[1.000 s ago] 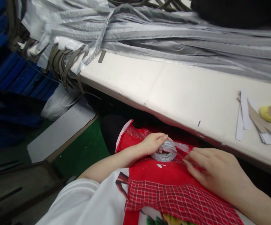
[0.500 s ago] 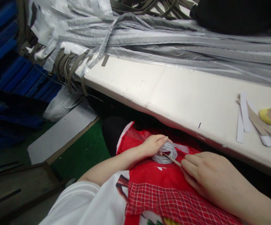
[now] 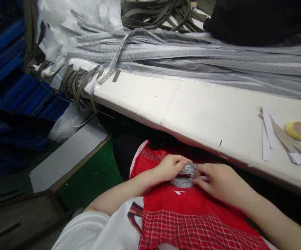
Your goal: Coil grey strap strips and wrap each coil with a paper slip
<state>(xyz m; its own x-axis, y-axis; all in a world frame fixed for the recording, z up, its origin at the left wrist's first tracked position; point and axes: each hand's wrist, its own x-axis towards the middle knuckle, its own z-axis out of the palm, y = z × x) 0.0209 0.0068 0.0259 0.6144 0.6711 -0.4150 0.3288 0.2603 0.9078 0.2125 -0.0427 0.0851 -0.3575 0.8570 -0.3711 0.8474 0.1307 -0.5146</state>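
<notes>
1 silvery coil [image 3: 183, 182] | 1 yellow-sided disc [image 3: 300, 130] | 1 red apron [image 3: 171, 205] | 1 white table [image 3: 192, 107]

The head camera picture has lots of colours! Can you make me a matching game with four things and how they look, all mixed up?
Things:
1. coil
2. apron
3. floor
4. table

How they look:
A. green
B. white, with silver strips lying on it
C. silvery grey, held in the left hand
D. red, with checked parts

Right pairs: 1-C, 2-D, 3-A, 4-B
</notes>
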